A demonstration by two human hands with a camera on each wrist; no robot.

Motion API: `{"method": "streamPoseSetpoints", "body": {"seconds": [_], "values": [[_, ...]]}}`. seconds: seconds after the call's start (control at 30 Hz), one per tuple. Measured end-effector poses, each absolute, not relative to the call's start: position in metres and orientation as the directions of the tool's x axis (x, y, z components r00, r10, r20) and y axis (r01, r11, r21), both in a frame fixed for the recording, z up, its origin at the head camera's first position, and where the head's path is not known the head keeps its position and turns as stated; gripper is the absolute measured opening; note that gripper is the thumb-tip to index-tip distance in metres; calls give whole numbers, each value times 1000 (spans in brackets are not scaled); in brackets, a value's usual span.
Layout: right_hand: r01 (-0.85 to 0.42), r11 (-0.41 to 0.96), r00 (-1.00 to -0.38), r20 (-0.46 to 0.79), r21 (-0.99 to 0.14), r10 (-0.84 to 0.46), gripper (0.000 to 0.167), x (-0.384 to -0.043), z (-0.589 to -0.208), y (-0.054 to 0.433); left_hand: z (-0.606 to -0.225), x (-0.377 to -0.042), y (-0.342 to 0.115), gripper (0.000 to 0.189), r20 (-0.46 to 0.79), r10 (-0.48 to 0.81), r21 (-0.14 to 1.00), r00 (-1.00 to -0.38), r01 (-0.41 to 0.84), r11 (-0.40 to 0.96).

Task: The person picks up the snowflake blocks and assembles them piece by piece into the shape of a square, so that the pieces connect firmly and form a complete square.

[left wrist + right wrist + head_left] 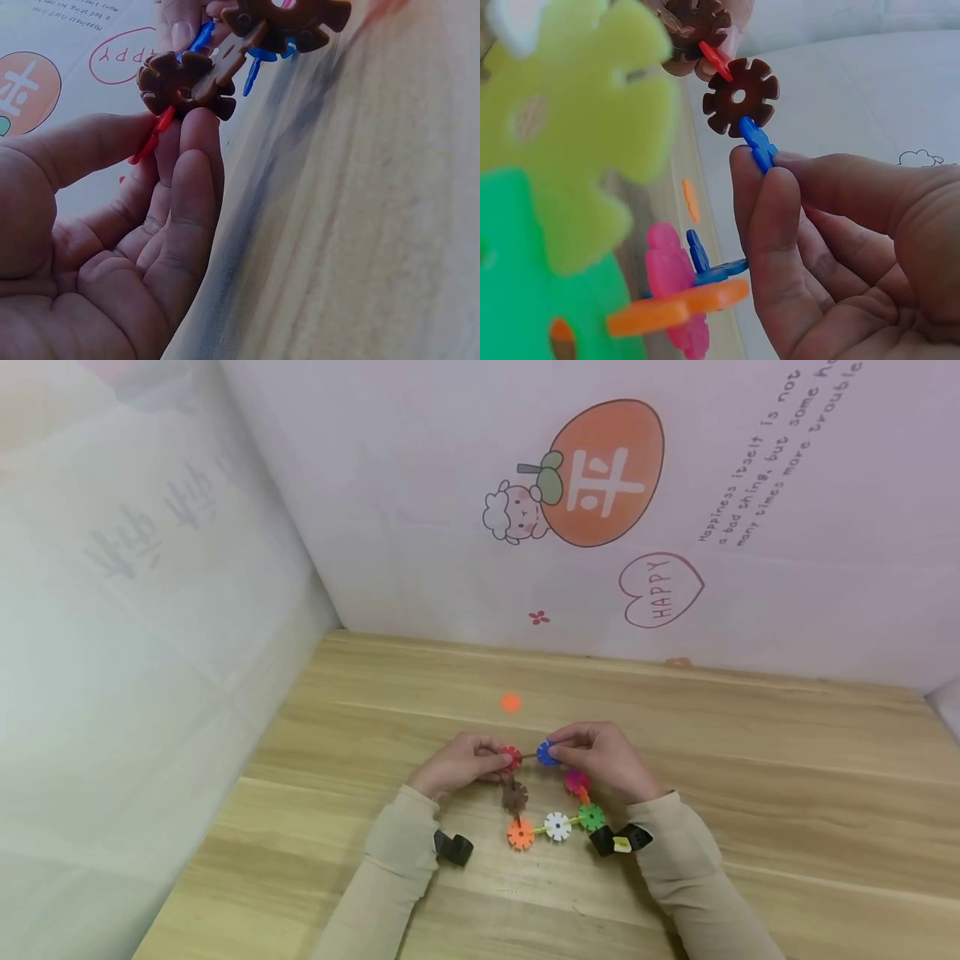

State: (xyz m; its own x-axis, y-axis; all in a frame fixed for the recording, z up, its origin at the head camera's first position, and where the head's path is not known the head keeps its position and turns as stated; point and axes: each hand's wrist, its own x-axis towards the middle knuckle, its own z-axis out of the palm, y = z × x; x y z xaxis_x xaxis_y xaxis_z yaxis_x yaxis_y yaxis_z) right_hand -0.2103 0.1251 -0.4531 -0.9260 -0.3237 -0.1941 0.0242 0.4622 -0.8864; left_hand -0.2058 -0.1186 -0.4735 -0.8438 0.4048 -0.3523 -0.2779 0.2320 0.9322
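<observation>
My left hand (459, 764) pinches a red notched plastic disc (155, 140) between thumb and fingers. My right hand (606, 762) pinches a blue notched disc (757, 142). A brown disc (759, 86) links the red and blue ones between the hands. The joined discs form a loop: another brown disc (513, 798) below the red, then an orange disc (516, 840), a white disc (552, 831), a green disc (597, 815) and a pink disc (574, 779). Small edge-on yellow and orange discs connect some of them. More blue discs (720, 271) show near the pink one.
A flat orange round piece (511, 703) lies on the wooden table (360, 693) beyond the hands. Printed cloth walls (420, 552) stand behind and at the left. Black wrist devices (456, 850) sit below both hands.
</observation>
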Motion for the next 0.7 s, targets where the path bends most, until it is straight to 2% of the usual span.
{"method": "streamPoseSetpoints", "body": {"seconds": [0.47, 0.7], "values": [[28, 403, -917, -184, -915, -354, 23, -211, -452, 121, -471, -205, -115, 11, -355, 383, 925, -853, -260, 278], [-13, 444, -916, -167, -896, -364, 24, -211, -452, 123, -466, -203, -115, 14, -351, 398, 927, -847, -254, 278]]}}
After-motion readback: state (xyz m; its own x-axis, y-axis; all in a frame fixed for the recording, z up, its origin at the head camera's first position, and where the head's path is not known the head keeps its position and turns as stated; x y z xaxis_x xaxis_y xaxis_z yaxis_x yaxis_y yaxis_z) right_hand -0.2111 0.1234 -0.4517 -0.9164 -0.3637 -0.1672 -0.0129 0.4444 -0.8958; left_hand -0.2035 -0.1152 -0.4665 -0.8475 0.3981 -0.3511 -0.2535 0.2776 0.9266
